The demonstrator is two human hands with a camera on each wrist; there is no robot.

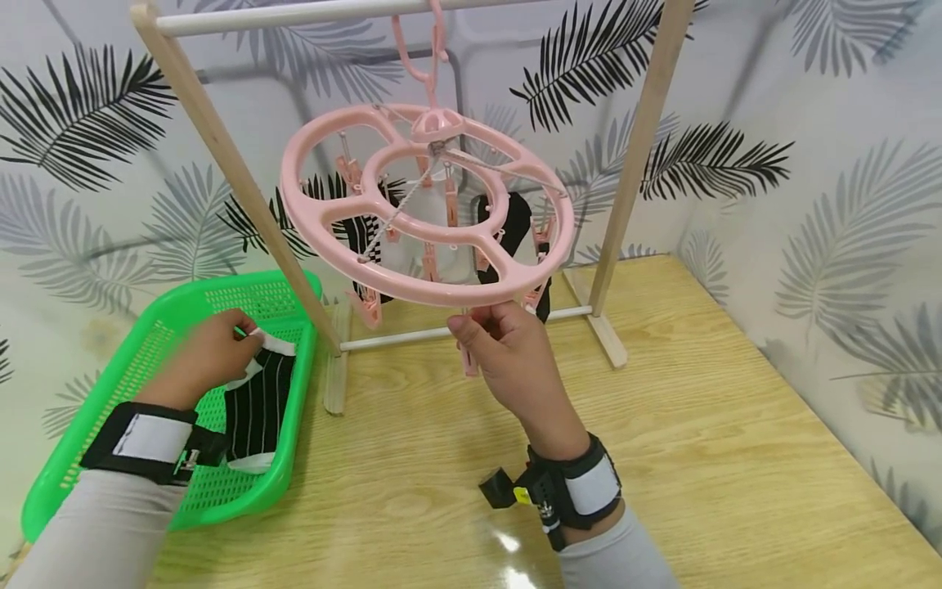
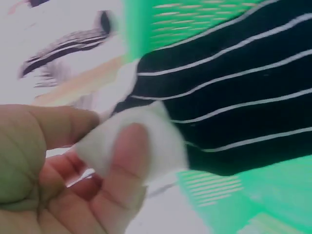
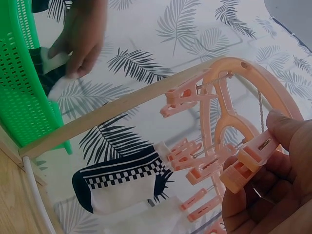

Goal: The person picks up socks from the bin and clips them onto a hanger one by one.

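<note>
Over the green basket [image 1: 293,438], my left hand [image 1: 209,356] pinches the white cuff of a black sock with thin white stripes [image 1: 257,405]. The sock hangs down inside the basket; in the left wrist view the thumb lies across its cuff [image 2: 161,141]. My right hand [image 1: 515,360] pinches a pink clothespin [image 3: 248,161] under the front rim of a round pink clip hanger [image 1: 441,294]. The right wrist view shows nothing between that clothespin's tips. From other clips hang a black-and-white checkered sock [image 3: 126,178], a white item [image 3: 151,217] and a black sock [image 1: 518,221].
The hanger hooks over a white rod [image 1: 294,15] on a wooden stand with slanted posts [image 1: 640,155]. A lower white bar [image 1: 397,337] and wooden feet [image 1: 607,339] rest on the wood-grain table [image 1: 699,425]. Behind is a leaf-patterned wall [image 1: 832,204].
</note>
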